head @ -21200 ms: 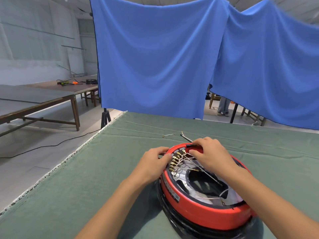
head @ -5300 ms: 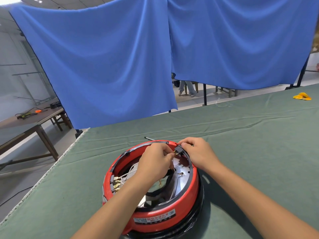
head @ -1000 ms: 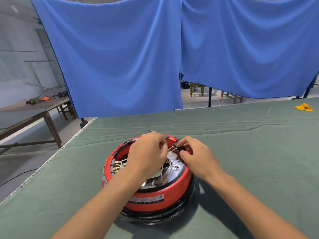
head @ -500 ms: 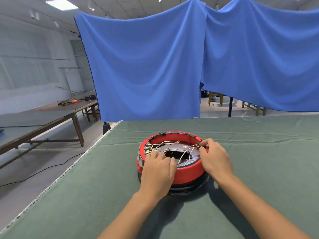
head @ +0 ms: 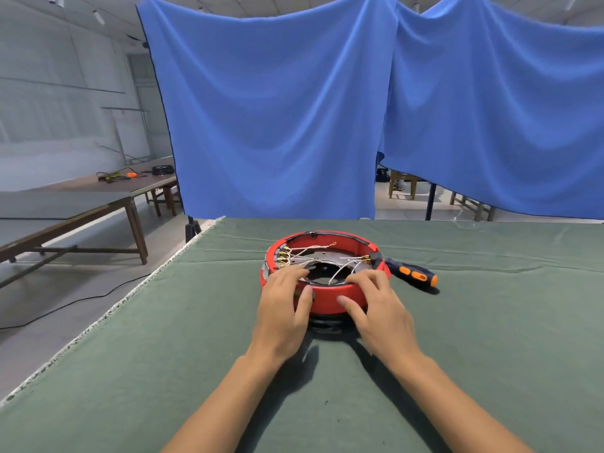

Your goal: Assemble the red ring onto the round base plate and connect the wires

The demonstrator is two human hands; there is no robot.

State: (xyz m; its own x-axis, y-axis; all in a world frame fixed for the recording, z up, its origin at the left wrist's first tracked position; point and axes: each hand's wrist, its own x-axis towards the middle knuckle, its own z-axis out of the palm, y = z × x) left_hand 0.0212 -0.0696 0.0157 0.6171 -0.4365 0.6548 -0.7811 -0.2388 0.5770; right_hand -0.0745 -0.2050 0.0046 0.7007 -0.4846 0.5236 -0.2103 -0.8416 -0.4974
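Both hands grip the near rim of the red ring (head: 327, 300): the left hand (head: 283, 310) and right hand (head: 379, 308) each curl fingers over its top edge, thumbs pressed on the outer wall. Inside, loose wires (head: 313, 249) cross the round base plate (head: 322, 256). Just right of the ring, a screwdriver (head: 412, 274) lies on the green table cloth (head: 163, 354).

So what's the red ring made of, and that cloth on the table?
The round red ring looks like moulded plastic: smooth, evenly coloured, with a soft sheen. The green table cloth looks like matte felt or woven fabric: it shows creases and a frayed pale edge, though which of the two is uncertain.
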